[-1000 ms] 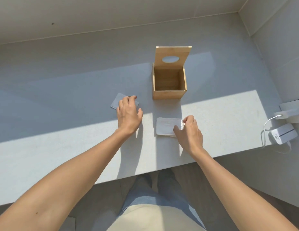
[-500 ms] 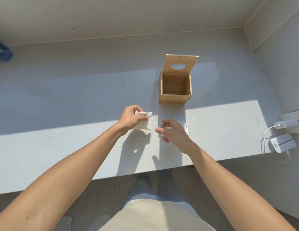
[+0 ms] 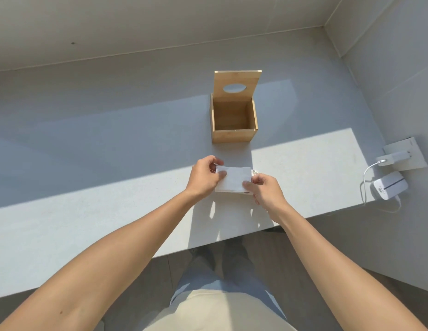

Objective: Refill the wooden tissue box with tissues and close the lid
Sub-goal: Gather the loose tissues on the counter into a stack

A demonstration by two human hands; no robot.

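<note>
Near the table's [image 3: 88,223] front edge: left hand [image 3: 203,177] and right hand [image 3: 265,192] each pinched on an end of the tissues [image 3: 234,181], held just above the sunlit top. Best kept level and square, edges aligned, then carried far. Beyond, well apart: wooden box [image 3: 234,134], empty, lid [image 3: 236,86] upright, ready for a straight drop in.
</note>
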